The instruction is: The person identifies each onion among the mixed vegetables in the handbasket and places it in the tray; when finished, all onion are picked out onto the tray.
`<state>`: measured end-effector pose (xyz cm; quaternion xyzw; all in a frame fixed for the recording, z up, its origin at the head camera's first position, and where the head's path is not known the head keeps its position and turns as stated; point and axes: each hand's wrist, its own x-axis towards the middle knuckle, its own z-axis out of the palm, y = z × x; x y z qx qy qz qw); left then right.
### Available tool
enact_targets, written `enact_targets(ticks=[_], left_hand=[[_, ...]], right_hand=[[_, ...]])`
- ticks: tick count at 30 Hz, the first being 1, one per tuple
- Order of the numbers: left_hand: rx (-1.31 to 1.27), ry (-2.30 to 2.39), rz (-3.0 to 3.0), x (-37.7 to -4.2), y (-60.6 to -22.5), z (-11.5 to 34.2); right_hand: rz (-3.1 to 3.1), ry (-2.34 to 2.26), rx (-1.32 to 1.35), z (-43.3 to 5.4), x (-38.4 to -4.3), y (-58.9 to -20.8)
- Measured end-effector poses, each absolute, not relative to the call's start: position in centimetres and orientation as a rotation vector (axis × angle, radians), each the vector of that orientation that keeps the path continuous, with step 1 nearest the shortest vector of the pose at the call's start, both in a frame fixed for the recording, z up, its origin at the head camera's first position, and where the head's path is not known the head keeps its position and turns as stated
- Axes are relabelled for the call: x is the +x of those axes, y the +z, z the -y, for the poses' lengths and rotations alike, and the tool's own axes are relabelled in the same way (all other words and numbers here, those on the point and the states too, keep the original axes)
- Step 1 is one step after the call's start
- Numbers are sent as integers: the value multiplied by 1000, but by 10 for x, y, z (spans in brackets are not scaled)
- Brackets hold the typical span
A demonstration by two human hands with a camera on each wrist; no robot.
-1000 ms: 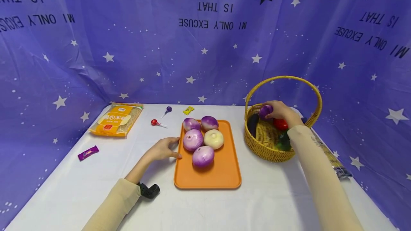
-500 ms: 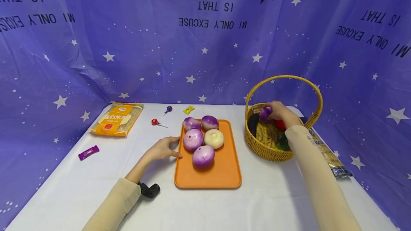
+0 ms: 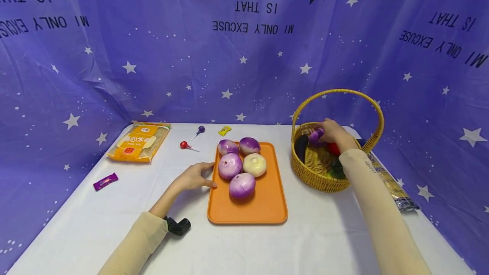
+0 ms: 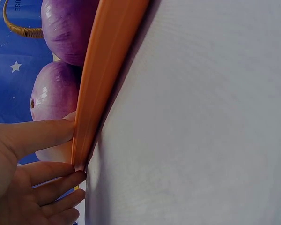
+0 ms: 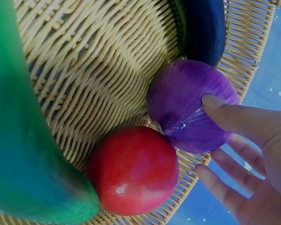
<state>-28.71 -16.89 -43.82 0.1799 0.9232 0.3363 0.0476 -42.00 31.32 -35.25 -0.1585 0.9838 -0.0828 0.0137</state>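
Note:
My right hand (image 3: pixel 333 133) is inside the wicker basket (image 3: pixel 318 181) at a purple onion (image 5: pixel 192 105). In the right wrist view its thumb lies on the onion's skin and a finger passes behind, with the other fingertips near its edge. A red tomato (image 5: pixel 133 171) sits against that onion, with a dark eggplant (image 5: pixel 203 30) on its other side. My left hand (image 3: pixel 194 176) touches the left rim of the orange tray (image 3: pixel 248 215), thumb and fingers spread along it. On the tray are several purple onions (image 3: pixel 242 186) and a pale yellow onion (image 3: pixel 254 165).
The basket's tall handle (image 3: pixel 338 91) arches over my right hand. A green vegetable (image 5: pixel 33 140) also lies in the basket. Packaged noodles (image 3: pixel 139 142), a purple candy (image 3: pixel 105 181), a red lollipop (image 3: pixel 184 145), a purple lollipop (image 3: pixel 200 130) and a yellow candy (image 3: pixel 224 130) lie left and behind.
Inside the basket, my right hand and the purple onion have shifted and turned slightly. My left hand and the tray have stayed in place.

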Motion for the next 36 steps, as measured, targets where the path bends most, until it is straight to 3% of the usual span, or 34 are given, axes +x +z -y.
enact_targets(ticks=[10, 21, 28, 36], left_hand=[[543, 1045, -2802, -287, -438, 168], [572, 1072, -2796, -285, -436, 168], [576, 1078, -2790, -286, -437, 168], [564, 1062, -2798, -286, -436, 168]], right_hand=[[-3028, -318, -520, -318, -422, -355], [-3077, -375, -528, -322, -401, -336], [-3141, -366, -622, -326, -376, -320], [-3255, -448, -846, -314, -325, -310]])
